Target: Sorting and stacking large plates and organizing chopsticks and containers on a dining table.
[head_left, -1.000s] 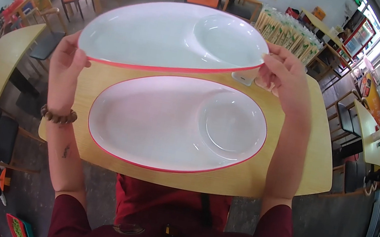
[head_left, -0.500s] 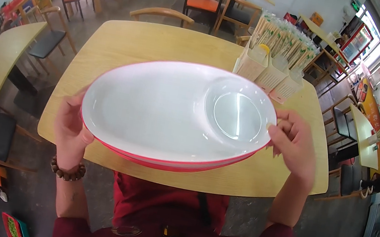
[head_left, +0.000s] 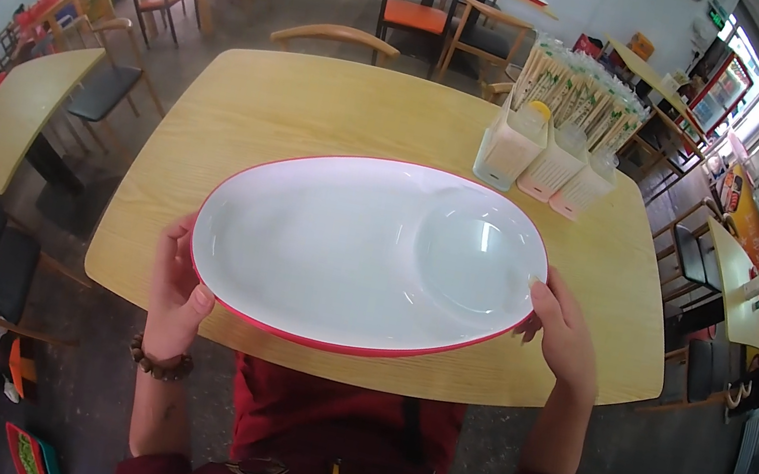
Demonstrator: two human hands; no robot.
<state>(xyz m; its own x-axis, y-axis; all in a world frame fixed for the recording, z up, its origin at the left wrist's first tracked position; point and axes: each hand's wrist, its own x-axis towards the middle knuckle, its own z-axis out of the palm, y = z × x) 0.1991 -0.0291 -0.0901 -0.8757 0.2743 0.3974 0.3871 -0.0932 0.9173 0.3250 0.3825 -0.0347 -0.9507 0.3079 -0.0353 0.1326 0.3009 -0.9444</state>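
Wooden desk (head_left: 341, 108) carries a white oval plate (head_left: 346, 252) with red rim; left hand (head_left: 173, 287) and right hand (head_left: 566, 331) grip opposite edges; chopstick holders (head_left: 556, 157) stand near.

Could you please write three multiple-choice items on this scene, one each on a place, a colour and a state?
1. Where on the wooden table do the white containers stand?
A. far right part
B. near left corner
C. centre

2. What colour is the rim of the white oval plate?
A. blue
B. red
C. green

3. How is the plate held?
A. by one hand
B. by nobody
C. by both hands

Answers: 1 A, they stand beyond the plate toward the right edge; 2 B, a red line edges it; 3 C, the left hand and right hand grip opposite ends.
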